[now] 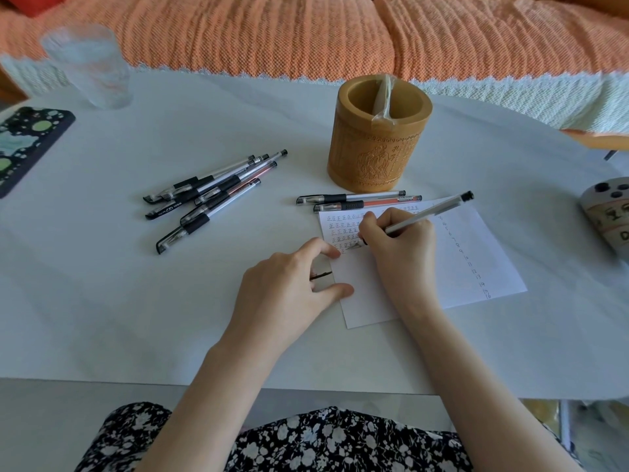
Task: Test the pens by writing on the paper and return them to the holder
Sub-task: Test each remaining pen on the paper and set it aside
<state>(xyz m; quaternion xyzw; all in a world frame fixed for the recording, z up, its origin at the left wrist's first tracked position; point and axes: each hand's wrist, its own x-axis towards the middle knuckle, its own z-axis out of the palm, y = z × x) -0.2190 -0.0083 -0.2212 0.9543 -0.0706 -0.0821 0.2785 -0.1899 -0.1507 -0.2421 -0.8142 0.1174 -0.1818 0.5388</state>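
Observation:
My right hand (400, 248) grips a clear pen (432, 212), with its tip down on the white paper (476, 253) among rows of small written marks. My left hand (289, 287) rests on the paper's left edge, thumb and forefinger touching the sheet. A small dark piece that looks like the pen's cap (321, 275) is tucked under its fingers. The carved bamboo holder (374, 155) stands behind the paper and holds only a plastic-wrapped item. Two capped pens (357, 201) lie side by side between holder and paper. A pile of several capped pens (211, 192) lies to the left.
A clear glass (90, 66) and a patterned phone (27, 144) sit at the far left of the white table (136, 301). A grey ceramic pot (609, 216) is at the right edge. An orange sofa (306, 32) runs behind the table.

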